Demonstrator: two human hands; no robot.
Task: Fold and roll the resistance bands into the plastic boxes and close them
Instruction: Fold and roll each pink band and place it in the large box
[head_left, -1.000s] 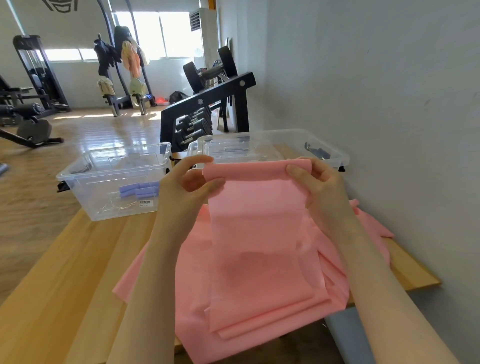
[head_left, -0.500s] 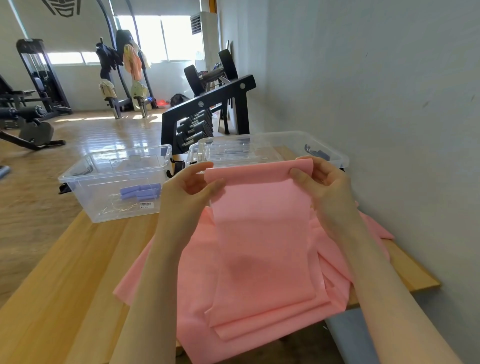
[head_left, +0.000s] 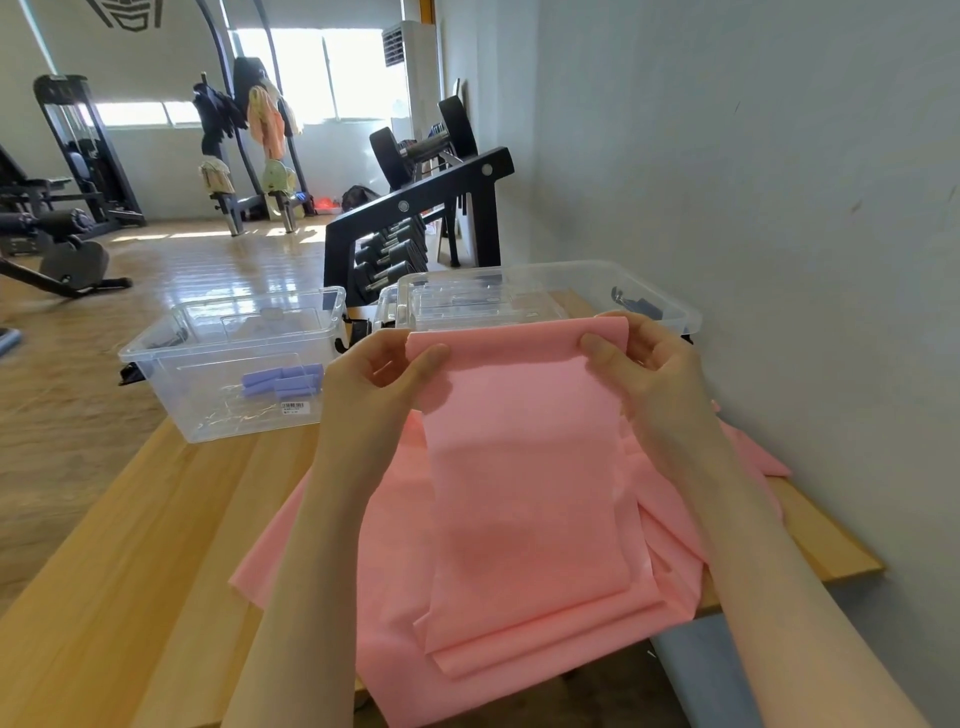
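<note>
Pink resistance band (head_left: 524, 467), unmarked, between both hands

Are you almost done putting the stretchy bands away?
Not yet. Purple rolls already lie in the open left box. Left hand and right hand pinch the folded pink band's top edge. It needs rolling and boxing; the box needs closing.

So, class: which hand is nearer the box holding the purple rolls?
Left. The left hand is just right of that box; the right hand is farther right, across the pink band.
</note>
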